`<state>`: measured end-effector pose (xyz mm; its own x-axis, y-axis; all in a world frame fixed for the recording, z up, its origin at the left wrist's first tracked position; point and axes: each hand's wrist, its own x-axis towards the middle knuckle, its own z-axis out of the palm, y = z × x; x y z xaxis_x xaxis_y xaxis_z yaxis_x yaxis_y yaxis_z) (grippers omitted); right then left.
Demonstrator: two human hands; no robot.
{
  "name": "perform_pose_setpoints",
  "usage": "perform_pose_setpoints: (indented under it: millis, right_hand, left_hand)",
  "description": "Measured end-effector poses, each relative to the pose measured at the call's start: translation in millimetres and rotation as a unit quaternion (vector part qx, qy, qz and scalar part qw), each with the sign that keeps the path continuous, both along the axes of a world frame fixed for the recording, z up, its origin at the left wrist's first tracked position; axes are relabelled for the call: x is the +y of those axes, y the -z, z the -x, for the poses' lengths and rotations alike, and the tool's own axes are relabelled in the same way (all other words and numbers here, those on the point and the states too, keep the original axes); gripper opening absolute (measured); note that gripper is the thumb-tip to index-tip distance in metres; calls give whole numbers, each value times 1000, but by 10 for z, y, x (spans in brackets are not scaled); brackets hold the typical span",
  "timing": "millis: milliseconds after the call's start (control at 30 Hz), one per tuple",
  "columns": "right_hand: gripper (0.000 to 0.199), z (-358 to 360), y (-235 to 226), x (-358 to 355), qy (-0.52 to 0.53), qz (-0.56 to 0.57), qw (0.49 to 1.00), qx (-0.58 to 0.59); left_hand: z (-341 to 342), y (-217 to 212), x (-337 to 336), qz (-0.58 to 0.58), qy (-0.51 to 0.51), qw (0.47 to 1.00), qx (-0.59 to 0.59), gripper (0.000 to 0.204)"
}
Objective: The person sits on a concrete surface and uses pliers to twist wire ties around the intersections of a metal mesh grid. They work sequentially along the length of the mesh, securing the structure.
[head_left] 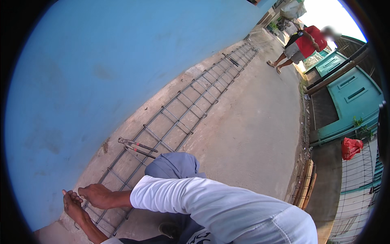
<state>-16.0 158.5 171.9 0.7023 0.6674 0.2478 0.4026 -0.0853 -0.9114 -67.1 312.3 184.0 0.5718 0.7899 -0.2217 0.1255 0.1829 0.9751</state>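
Blue wall (pixel 122 53) close on the left, red-handled pincers (pixel 136 146) lying on the bars, a person in red (pixel 306 42) far up the concrete lane, long grey rebar cage (pixel 183 110) flat along the wall's foot, left hand (pixel 72 203) and right hand (pixel 95 195) at its near end, fingers curled, perhaps around a bar, grip unclear

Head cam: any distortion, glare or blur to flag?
Head view: strong fisheye, so the rebar cage and blue wall bow; black vignette at the rim; sky at top right blown out; flat daylight, soft shadows; both hands at the lower left are reasonably sharp.
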Motion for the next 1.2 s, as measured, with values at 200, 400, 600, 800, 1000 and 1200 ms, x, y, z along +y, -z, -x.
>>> perform_pose_setpoints:
  millis: [200, 400, 600, 800, 1000, 1200]
  right_hand:
    - [5, 31, 42, 0, -21, -49, 997, 47]
    - [9, 41, -30, -204, -29, -12, 998, 60]
    - [9, 106, -256, -68, -41, 16, 998, 48]
    - [17, -148, -279, -252, -23, 74, 968, 239]
    - [19, -107, -396, -109, -68, 124, 966, 216]
    - [17, 5, -311, 125, -16, 77, 900, 430]
  left_hand:
    - [98, -14, 59, 39, 11, 999, -17, 39]
    - [52, -102, -130, 13, 25, 999, -18, 39]
    - [80, -201, -4, 11, 33, 999, -39, 41]
    - [-42, -231, -130, 115, 142, 977, -109, 44]
    - [103, -231, -11, 88, 100, 987, -86, 51]
    - [140, -509, 236, -213, -18, 974, 71, 53]
